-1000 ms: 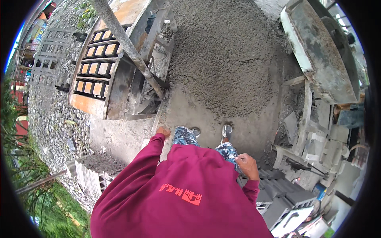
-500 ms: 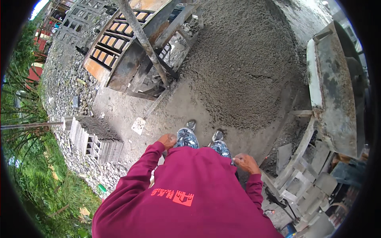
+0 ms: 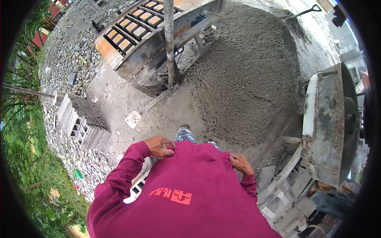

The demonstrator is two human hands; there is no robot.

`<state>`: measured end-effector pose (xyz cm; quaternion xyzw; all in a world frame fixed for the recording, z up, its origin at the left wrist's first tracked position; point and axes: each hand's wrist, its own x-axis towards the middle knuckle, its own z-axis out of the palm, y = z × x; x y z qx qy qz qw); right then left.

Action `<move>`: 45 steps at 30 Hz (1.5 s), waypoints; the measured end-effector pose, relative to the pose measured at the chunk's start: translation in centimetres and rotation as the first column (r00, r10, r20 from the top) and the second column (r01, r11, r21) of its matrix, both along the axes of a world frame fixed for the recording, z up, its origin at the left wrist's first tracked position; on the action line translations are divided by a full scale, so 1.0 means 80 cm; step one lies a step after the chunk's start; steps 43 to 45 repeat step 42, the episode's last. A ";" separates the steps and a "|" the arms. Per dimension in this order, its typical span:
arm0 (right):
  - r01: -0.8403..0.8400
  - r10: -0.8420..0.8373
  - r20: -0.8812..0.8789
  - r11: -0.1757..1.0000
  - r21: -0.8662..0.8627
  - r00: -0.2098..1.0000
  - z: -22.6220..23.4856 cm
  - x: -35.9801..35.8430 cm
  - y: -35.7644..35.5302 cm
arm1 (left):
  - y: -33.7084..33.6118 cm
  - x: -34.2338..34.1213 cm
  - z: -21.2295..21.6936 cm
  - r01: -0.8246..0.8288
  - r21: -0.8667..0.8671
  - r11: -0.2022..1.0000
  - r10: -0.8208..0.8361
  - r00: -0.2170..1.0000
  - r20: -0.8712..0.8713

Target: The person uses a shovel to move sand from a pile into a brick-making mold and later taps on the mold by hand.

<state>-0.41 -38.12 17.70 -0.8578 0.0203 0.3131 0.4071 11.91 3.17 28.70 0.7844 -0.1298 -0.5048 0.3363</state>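
My left hand (image 3: 160, 147) is at the left side of the hem of my maroon sweatshirt (image 3: 206, 182), its fingers curled and pinching the cloth. On the other side, my right hand (image 3: 241, 164) has its fingers closed at the hem too, partly hidden by the fabric. The sweatshirt's front bulges toward me and carries a small orange-red print. Below the hem show my patterned trouser leg (image 3: 185, 135) and the tip of a shoe. Neither hand holds a tool.
A broad heap of wet grey mortar (image 3: 246, 79) lies ahead. Left of it stands a worktable (image 3: 135, 59) with a block mould frame and a metal post (image 3: 169, 43). A shovel (image 3: 303, 15) stands behind. At right is a rusty metal trough (image 3: 327, 123); at left, stacked boards (image 3: 85, 119).
Both hands have come in to the sweatshirt's hem, and the left fingers have curled at the cloth. My view has shifted, so the shovel shows and less of my legs does.
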 end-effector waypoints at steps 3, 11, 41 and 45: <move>0.170 -0.142 -0.207 0.978 0.120 0.968 0.057 0.019 0.024 | 0.018 0.009 0.023 0.048 0.057 0.997 -0.047 0.999 -0.019; 0.202 -0.277 0.127 0.886 0.418 0.952 0.205 0.051 0.076 | 0.058 0.030 0.038 0.366 0.132 0.921 -0.374 0.927 0.038; -0.320 0.600 0.638 0.799 -0.509 0.483 0.527 0.195 0.199 | -0.137 0.098 -0.003 0.308 -0.136 0.942 -0.264 0.926 0.271; -0.274 0.595 0.704 0.804 -0.528 0.388 0.540 0.196 0.225 | -0.108 0.100 0.001 0.247 -0.092 0.965 -0.213 0.936 0.281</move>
